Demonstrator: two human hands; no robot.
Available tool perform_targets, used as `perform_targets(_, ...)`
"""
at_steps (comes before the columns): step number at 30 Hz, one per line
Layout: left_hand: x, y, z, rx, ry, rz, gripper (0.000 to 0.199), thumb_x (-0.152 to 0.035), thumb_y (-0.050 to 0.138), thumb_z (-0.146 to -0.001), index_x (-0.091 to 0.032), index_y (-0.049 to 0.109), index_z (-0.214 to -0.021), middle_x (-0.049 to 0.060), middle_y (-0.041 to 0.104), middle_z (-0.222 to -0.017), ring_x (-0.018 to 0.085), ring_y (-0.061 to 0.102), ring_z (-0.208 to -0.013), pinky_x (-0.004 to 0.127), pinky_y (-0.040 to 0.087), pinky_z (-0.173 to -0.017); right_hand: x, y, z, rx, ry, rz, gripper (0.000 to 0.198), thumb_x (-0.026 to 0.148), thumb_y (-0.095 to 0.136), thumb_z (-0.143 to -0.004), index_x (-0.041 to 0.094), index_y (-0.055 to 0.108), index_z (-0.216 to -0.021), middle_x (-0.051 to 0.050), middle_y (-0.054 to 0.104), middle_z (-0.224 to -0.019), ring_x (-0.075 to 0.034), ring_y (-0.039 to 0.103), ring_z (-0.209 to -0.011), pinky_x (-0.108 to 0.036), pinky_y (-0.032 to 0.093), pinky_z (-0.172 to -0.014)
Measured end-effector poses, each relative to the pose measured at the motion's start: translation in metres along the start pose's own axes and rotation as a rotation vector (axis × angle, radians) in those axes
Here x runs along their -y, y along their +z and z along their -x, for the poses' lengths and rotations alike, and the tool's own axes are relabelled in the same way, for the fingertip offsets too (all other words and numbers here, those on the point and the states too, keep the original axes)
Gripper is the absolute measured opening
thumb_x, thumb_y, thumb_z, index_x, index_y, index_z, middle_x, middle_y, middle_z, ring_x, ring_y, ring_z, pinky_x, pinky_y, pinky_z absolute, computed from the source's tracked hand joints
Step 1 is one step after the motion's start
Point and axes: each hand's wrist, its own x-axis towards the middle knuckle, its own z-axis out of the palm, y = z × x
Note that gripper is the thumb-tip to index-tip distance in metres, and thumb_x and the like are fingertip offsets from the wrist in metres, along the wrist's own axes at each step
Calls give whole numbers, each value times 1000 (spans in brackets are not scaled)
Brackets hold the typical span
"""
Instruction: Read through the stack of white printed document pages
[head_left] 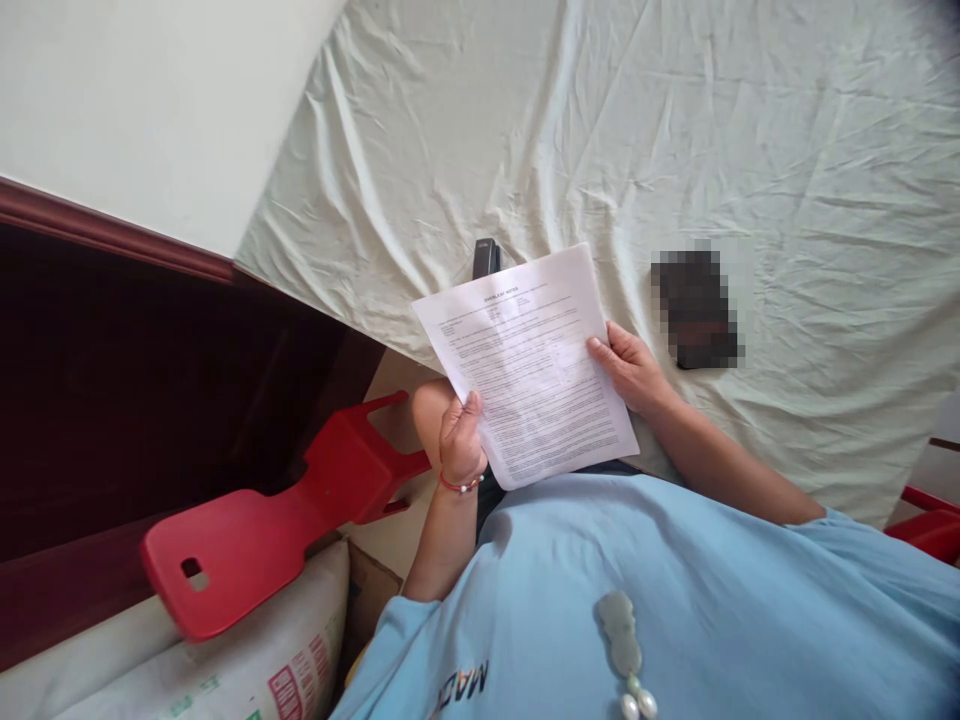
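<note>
A printed sheet of paper (pixel 525 370), headed with a bold title and filled with small lines of text, is held up in front of my lap. My left hand (pixel 461 440) pinches its left edge near the lower corner, thumb on top, with a beaded red bracelet at the wrist. On the opposite edge, my right hand (pixel 630 368) grips the paper with the thumb over the front and the fingers partly behind. Whether there is more than one sheet, I cannot tell. Behind the top edge a black stapler-like object (pixel 486 258) pokes out, its lower part hidden.
A pale cloth (pixel 450 120) with wrinkles covers the surface ahead. A dark, pixelated rectangular object (pixel 696 310) lies on it at the right. To the left are a red plastic chair (pixel 232 560), a white printed sack (pixel 247 670) and dark wooden furniture (pixel 150 400).
</note>
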Motion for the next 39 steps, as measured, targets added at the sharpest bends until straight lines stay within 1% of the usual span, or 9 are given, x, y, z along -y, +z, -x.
perform_targets(4,-1,2,-1,14,-13,28,38,-46,81,-87,-21,77,-114,9,76,-125,31,58,-139,43,47,-120,0,0,1,16,53,-90,47,64,65,-92,27,67,-120,-3,73,-97,-18,65,-75,-32,56,-66)
perform_targets(7,0,0,-3,5,-34,7,37,-45,81,-87,-18,76,-111,8,78,-120,32,61,-136,43,47,-119,3,1,1,23,75,-125,46,64,67,-91,25,68,-116,-3,72,-92,-17,64,-71,-31,55,-63)
perform_targets(10,2,-4,-4,-27,-48,-18,37,-46,82,-85,-18,77,-109,9,78,-117,32,63,-133,45,48,-118,4,1,1,27,83,-120,46,65,69,-89,24,69,-110,-2,71,-88,-17,63,-69,-32,54,-62)
perform_targets(15,1,-6,-1,-30,-40,11,39,-44,81,-85,-20,78,-115,10,77,-124,33,59,-138,46,48,-118,2,1,0,14,83,-102,45,66,69,-89,24,69,-106,-1,69,-86,-17,62,-71,-32,55,-64)
perform_targets(20,1,-7,0,-2,-12,41,36,-39,77,-90,-21,78,-121,9,75,-129,30,63,-134,44,48,-119,4,1,0,22,90,-135,43,64,71,-88,24,69,-105,-2,70,-88,-17,62,-71,-32,53,-66)
perform_targets(23,3,-9,-2,2,1,36,36,-38,76,-91,-21,77,-122,9,75,-129,29,65,-131,43,47,-119,7,2,0,21,113,-171,43,63,74,-85,23,68,-98,-1,68,-85,-15,60,-68,-29,50,-64)
perform_targets(29,3,-11,-4,-38,20,8,40,-43,79,-88,-18,78,-119,12,77,-123,30,69,-125,43,52,-114,8,4,0,-54,123,-178,42,61,78,-83,21,65,-85,2,60,-73,-11,50,-61,-25,40,-56)
perform_targets(34,6,-15,-5,-70,34,-13,36,-44,79,-88,-17,79,-111,11,78,-118,28,70,-122,39,55,-109,7,4,0,-66,111,-179,39,58,76,-85,21,65,-88,3,59,-73,-11,49,-60,-25,38,-56)
perform_targets(39,6,-16,-7,-99,44,-20,39,-46,80,-86,-16,78,-110,12,78,-114,28,71,-119,40,56,-107,7,4,0,-67,90,-122,39,59,74,-85,21,65,-91,3,58,-74,-11,48,-62,-25,38,-58)
